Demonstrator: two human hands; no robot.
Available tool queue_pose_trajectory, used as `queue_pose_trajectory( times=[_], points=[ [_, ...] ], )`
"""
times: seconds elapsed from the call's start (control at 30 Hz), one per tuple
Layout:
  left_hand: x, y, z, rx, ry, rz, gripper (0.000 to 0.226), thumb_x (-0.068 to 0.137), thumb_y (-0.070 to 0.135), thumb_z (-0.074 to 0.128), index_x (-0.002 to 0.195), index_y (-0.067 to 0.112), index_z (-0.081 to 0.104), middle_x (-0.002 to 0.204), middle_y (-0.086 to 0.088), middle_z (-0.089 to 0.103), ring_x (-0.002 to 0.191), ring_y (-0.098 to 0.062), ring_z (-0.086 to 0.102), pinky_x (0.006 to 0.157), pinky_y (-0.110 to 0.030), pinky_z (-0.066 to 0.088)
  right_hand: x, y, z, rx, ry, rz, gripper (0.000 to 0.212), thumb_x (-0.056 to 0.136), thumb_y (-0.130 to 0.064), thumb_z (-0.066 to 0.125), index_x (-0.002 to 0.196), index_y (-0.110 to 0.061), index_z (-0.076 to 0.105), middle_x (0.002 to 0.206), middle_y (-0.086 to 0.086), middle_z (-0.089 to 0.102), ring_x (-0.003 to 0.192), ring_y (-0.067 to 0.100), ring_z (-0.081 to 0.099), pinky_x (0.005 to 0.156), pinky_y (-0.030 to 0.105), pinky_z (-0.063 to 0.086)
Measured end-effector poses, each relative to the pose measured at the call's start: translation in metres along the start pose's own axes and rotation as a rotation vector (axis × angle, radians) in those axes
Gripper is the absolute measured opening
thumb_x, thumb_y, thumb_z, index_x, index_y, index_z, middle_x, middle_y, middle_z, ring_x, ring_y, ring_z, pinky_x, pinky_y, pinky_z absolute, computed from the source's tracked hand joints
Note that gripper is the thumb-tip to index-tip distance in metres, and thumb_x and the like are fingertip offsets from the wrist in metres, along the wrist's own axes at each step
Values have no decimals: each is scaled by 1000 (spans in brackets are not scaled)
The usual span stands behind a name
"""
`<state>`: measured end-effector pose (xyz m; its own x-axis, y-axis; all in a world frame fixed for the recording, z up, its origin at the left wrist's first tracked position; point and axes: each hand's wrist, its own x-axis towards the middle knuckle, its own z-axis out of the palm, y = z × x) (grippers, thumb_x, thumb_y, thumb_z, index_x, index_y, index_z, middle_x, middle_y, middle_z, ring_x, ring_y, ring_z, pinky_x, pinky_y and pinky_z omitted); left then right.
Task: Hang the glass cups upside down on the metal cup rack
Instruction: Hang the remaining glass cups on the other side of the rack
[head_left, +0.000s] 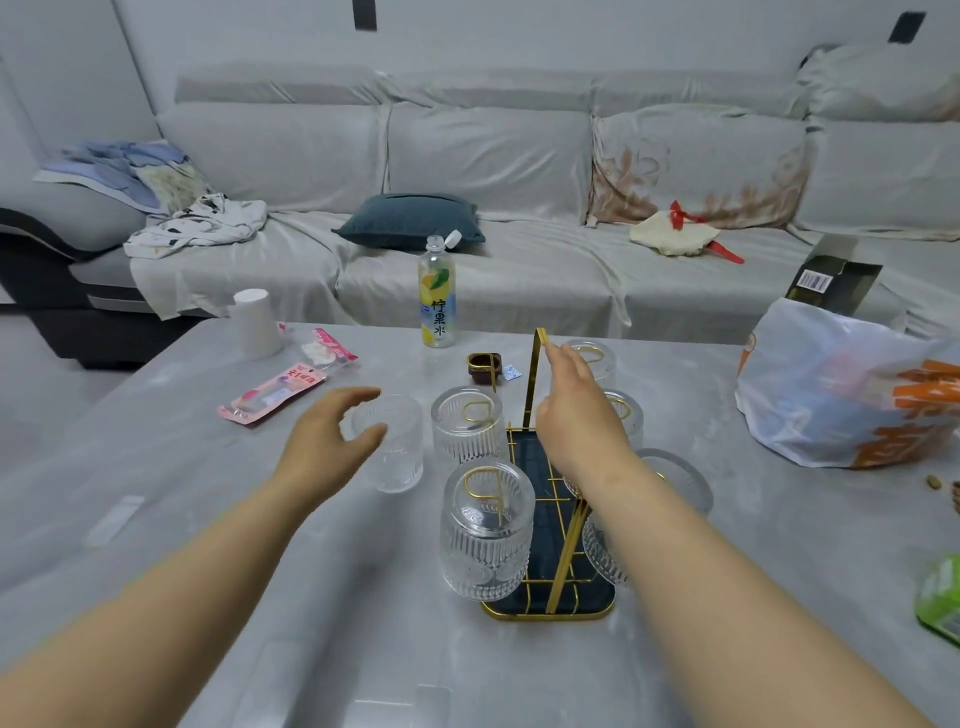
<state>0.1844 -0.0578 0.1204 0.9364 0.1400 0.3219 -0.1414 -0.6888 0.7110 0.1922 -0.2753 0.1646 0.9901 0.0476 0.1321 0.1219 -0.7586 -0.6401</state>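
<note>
A: Reaching for the last loose cup (390, 441), are we? It stands upright on the table (208, 519), just left of the rack (550, 525), rim up.

B: Yes. Our left hand (332, 441) is spread wide, thumb and fingers curved round the near side of that cup's rim, but we judge it has not closed; nothing is gripped.

A: And our right hand (576, 410)?

B: It's up at the rack's tall gold handle (535, 364), fingers loosely pinched near the top bar. We cannot tell whether it really grips the bar or only touches it. We'd guess it is steadying the rack.

A: How are the others sitting?

B: Two ribbed cups hang mouth down on gold loops along the rack's left side, the near cup (488, 530) and one behind it (467, 431). More are on the right side, partly hidden by our forearm, so we won't count them.

A: How will this one handle?

B: Thick ribbed glass: stiff, probably fairly heavy, breakable if knocked on metal. The ribs should help against slipping. We'd wrap the wall around its middle, not pinch the rim, since it must be turned over before going on a loop.

A: Free loop?

B: We can't see one from here.
</note>
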Motion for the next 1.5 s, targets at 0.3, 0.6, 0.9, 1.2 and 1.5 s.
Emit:
queue_pose_trajectory(
  times=[0.3, 0.6, 0.9, 1.2, 1.5],
  points=[
    [-20, -55, 22, -380, 90, -439, 71, 72, 10, 70, 132, 13, 30, 138, -12, 41, 121, -26, 43, 89, -32, 35, 1, 0, 2, -44, 15, 12, 59, 87, 2, 30, 140, -18, 12, 155, 3, 7, 140, 23, 16, 109, 34, 23],
    [-10, -74, 53, -381, -35, -471, 88, 66, 8, 75, 136, 11, 21, 142, -16, 34, 128, -29, 36, 102, -37, 31, 4, -1, 3, -95, 33, 20, 61, 87, 2, 32, 140, -19, 13, 155, 2, 9, 138, 23, 21, 107, 31, 25],
    [4, -78, 75, -304, -44, -402, 106, 58, 11, 81, 138, 18, 12, 140, -13, 41, 123, -35, 43, 105, -46, 35, 7, 2, 5, -153, 51, -1, 61, 87, -1, 34, 140, -22, 13, 154, 0, 10, 136, 22, 25, 104, 29, 28],
    [4, -71, 58, -328, -40, -399, 75, 57, 13, 80, 122, 11, 41, 127, -12, 53, 102, -23, 50, 84, -31, 37, 3, -2, 4, -167, 79, 20, 58, 87, -3, 35, 139, -21, 18, 152, 1, 20, 131, 25, 33, 99, 32, 33],
    [48, -24, -11, -108, -46, -102, 78, 60, 12, 78, 126, 11, 36, 130, -14, 45, 106, -24, 45, 88, -29, 33, -2, -2, 3, -39, 121, 35, 53, 87, -4, 36, 136, -21, 28, 135, 10, 46, 115, 28, 48, 84, 31, 41]
  ],
)
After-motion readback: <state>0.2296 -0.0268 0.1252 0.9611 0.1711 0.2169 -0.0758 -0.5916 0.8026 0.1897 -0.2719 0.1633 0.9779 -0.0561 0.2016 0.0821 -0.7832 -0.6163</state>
